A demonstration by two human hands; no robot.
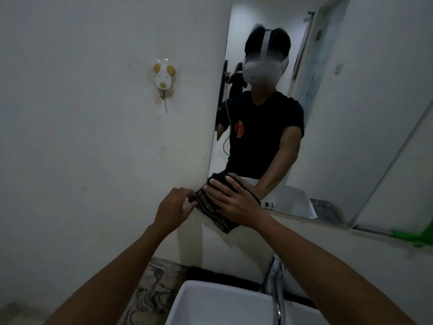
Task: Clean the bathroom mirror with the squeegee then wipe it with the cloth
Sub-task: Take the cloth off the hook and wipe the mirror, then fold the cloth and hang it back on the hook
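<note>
Your right hand presses flat, fingers spread, on the dark striped cloth at the mirror's lower left corner; your left hand pinches the cloth's edge.

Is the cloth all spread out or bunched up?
Bunched up. The dark striped cloth sits folded under the right hand at the mirror corner, left hand pinching its edge.

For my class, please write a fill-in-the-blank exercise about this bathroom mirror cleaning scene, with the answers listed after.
1. The right hand presses a dark cloth against the mirror's lower ____ corner.
2. The left hand pinches the cloth's ____.
3. Below the arms stands a white ____.
4. The green squeegee lies at the far ____.

Answers: left; edge; sink; right
</note>
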